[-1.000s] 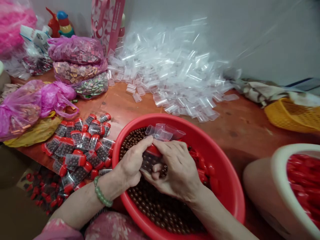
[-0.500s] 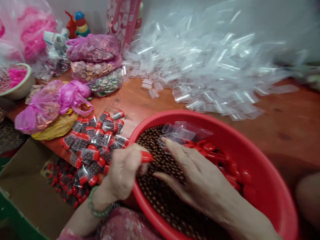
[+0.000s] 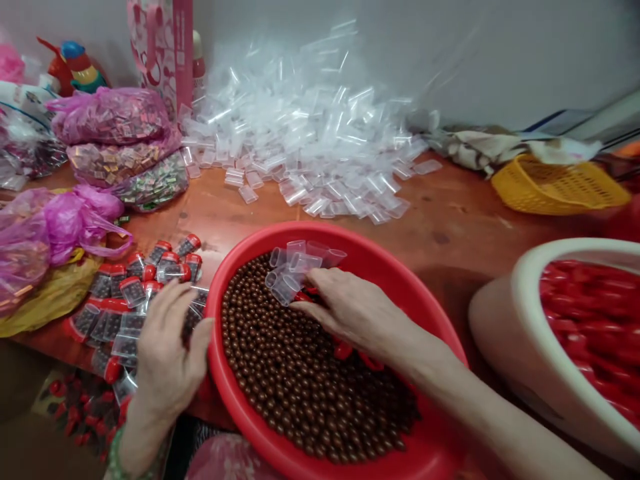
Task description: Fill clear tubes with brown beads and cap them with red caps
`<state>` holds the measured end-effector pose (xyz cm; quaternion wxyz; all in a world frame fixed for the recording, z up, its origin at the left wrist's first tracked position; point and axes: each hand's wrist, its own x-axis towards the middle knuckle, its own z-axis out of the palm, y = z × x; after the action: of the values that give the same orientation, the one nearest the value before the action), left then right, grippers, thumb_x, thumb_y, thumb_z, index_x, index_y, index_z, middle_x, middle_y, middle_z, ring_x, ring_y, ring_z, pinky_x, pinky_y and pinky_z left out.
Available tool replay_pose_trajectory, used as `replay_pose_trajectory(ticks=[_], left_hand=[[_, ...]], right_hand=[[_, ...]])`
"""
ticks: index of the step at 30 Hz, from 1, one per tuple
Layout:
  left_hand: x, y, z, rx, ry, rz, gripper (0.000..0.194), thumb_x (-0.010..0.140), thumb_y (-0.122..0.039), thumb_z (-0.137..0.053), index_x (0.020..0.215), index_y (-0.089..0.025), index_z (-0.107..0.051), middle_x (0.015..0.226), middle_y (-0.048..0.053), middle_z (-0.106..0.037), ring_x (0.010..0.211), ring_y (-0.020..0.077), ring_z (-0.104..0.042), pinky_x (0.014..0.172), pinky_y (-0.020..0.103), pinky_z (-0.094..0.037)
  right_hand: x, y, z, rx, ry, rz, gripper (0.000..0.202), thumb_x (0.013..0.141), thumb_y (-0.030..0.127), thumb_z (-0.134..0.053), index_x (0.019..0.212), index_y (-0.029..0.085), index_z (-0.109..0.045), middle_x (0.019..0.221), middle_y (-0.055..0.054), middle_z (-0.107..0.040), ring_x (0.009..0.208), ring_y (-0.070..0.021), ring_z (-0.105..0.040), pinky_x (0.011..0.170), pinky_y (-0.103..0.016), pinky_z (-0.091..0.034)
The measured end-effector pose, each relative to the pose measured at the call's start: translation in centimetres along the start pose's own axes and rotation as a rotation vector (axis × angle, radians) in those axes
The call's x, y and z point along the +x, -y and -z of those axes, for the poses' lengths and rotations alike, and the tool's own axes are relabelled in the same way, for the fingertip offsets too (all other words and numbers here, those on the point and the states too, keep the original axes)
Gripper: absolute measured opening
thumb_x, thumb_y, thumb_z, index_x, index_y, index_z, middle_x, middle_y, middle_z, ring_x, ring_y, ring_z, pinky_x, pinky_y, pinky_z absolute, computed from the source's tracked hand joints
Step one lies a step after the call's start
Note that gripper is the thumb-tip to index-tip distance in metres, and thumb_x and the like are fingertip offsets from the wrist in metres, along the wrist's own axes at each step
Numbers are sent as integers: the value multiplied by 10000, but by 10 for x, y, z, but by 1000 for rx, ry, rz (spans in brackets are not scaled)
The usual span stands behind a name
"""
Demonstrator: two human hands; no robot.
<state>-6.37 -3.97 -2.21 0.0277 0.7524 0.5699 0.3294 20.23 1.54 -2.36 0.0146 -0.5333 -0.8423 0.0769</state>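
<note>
Light, slick and stiff by the look of them, the clear flattened plastic tubes (image 3: pixel 305 263) in the red plastic basin (image 3: pixel 215 333) suit a mid-side pinch, the right hand (image 3: pixel 363 310) parted beside them, the left hand (image 3: pixel 167 353) loosely spread.

The left hand (image 3: pixel 167 350) and right hand (image 3: pixel 347 303) are bare, as is the right forearm (image 3: pixel 475 393). A bracelet (image 3: pixel 116 460) of rounded, pale green beads circles the left wrist (image 3: pixel 143 427). Pink clothing (image 3: pixel 230 459) with a paler, blurred pattern shows below, beside dark cloth (image 3: pixel 200 437) with fine light streaks, its exact kind unclear.
</note>
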Motion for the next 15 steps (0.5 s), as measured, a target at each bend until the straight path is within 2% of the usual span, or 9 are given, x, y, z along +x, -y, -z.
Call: replay_pose_trajectory(ticks=[3,5,10,13,15], left_hand=[[7,-27,-22,-112,74,-84,229,901,-196,-551,1116,-118,-575,1148,138,-661,1175,245,-560,1050,450,-447],[8,-35,-32,-117,130,-110,196,908,-193,-539,1086,-123,-585,1098,122,-687,1137,254,-586,1054,499,-427],[7,-35,-39,-97,264,-74,164,922,-183,-501,1042,-139,-604,1043,91,-710,1073,256,-622,1078,560,-362],[8,-33,-38,-103,284,-71,157,923,-190,-499,1019,-136,-611,1027,89,-714,1076,262,-619,1097,582,-323],[7,-33,-39,-110,286,-71,153,921,-193,-504,1012,-138,-614,1018,87,-717,1079,260,-616,1108,582,-305]], right_hand=[[14,9,-6,-27,28,-32,216,857,347,-626,942,159,-560,883,-98,-673,832,-250,-652,692,-329,-494],[19,13,-10,-30,31,-39,240,864,314,-611,1024,145,-553,941,-118,-659,857,-258,-654,695,-335,-498],[13,14,-19,0,73,2,255,877,232,-566,1120,153,-576,1070,-130,-589,773,-216,-659,648,-323,-515],[7,10,-22,49,96,108,375,845,113,-543,1205,216,-566,1247,-121,-514,814,-165,-658,699,-288,-522],[6,7,-22,40,112,179,479,814,27,-492,1232,252,-560,1281,-109,-494,787,-138,-649,663,-260,-509]])
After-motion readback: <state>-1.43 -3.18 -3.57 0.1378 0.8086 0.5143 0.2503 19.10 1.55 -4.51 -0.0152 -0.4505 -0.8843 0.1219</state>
